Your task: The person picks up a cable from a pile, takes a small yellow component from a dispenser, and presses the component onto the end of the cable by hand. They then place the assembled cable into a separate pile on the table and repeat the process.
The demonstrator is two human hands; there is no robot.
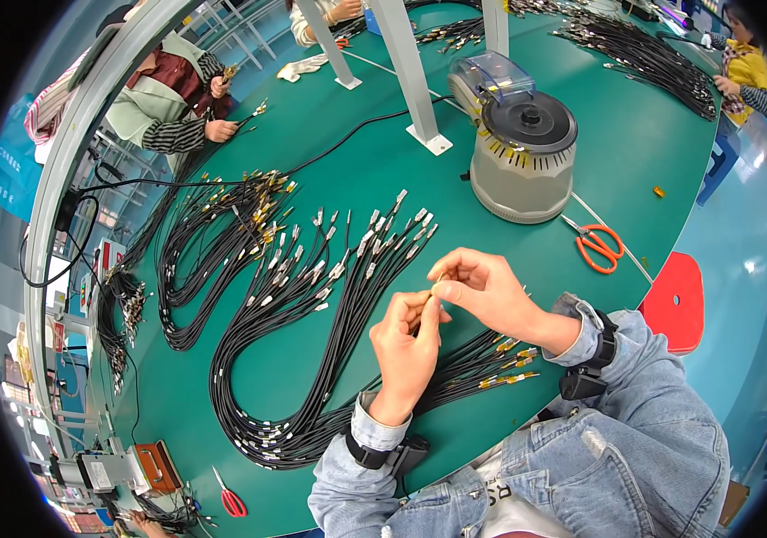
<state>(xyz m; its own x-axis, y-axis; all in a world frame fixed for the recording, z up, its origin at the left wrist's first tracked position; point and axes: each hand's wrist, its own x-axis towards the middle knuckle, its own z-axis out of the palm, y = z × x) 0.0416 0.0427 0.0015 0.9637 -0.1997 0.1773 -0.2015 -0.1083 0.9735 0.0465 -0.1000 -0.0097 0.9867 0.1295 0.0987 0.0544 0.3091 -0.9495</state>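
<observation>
Left hand (pixel 404 357) and right hand (pixel 491 292) meet above the green table (pixel 339 170). Thumb and index fingers of both pinched together on a small yellowish piece (pixel 438 279), largely covered, too small to identify; remaining fingers curled. Bundle of black cables (pixel 262 439) on the table, bent in a U: white-tagged ends (pixel 339 269) fanned left of and beyond the hands, yellow-marked ends (pixel 518 359) just below the right hand. Second black cable bundle (pixel 179 334) farther left. Beyond the hands, round grey tape dispenser (pixel 527 175), black top. Orange-handled scissors (pixel 601 247) to its right; red-handled scissors (pixel 233 502) at lower left. Co-worker (pixel 159 103), upper left, holds cable ends
</observation>
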